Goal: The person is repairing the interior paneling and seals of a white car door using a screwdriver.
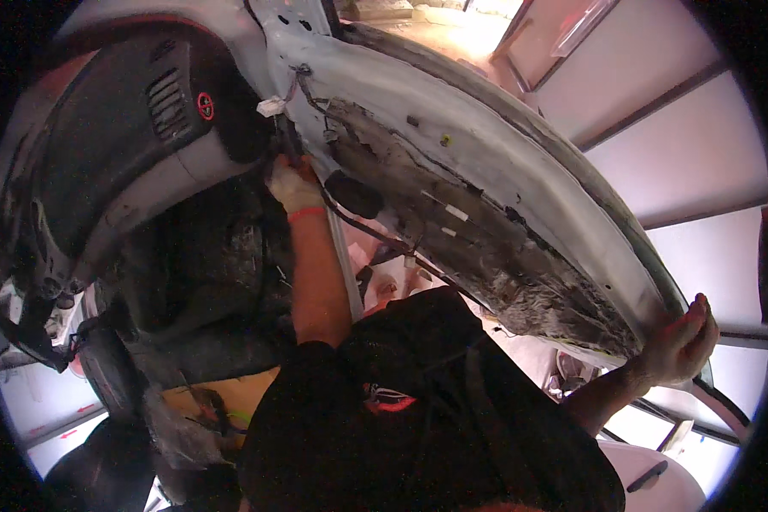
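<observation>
An open car door [520, 162] swings out to the right, its trim panel off and its inner side bare, dark and dirty. My left hand [292, 186], in a pale glove with a red band at the wrist, reaches into the gap by the door's hinge side. Its fingers are closed, but what they grip is hidden. Beside it a dark cable [363, 224] runs along the door's lower edge, and a white connector [270, 107] hangs just above. My right hand [684, 346] is curled against the door's far right end, fingers together.
To the left lies the car's dark dashboard [102, 128] with an air vent [167, 104] and a round red badge [206, 106]. A clear plastic sheet [183, 427] is at the lower left. Pale wall panels [691, 179] stand beyond the door, and a white car part [657, 478] is at lower right.
</observation>
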A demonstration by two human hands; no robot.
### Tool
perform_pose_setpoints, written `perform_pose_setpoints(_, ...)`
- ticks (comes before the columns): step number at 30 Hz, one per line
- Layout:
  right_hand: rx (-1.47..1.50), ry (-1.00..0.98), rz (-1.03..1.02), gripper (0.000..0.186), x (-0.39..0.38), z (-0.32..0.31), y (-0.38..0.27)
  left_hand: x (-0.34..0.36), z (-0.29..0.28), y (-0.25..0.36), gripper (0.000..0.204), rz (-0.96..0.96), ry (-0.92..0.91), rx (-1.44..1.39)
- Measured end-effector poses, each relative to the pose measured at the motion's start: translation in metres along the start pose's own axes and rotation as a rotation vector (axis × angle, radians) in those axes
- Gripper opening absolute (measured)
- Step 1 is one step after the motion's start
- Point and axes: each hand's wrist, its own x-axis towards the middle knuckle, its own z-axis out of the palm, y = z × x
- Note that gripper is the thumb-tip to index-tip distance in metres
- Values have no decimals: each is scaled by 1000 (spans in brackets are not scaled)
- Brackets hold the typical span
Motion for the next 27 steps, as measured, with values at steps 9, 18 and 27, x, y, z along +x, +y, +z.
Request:
perform_pose_setpoints(9, 56, 21, 80, 19, -13, -6, 7, 2, 15, -26, 39, -14, 7, -26)
perform_pose_setpoints(18, 120, -25, -57, 23, -16, -11, 18, -5, 20, -32, 41, -2, -51, 57)
perform_pose_setpoints(27, 147, -16, -48, 22, -14, -13, 24, -7, 12, -26, 34, -39, -37, 3)
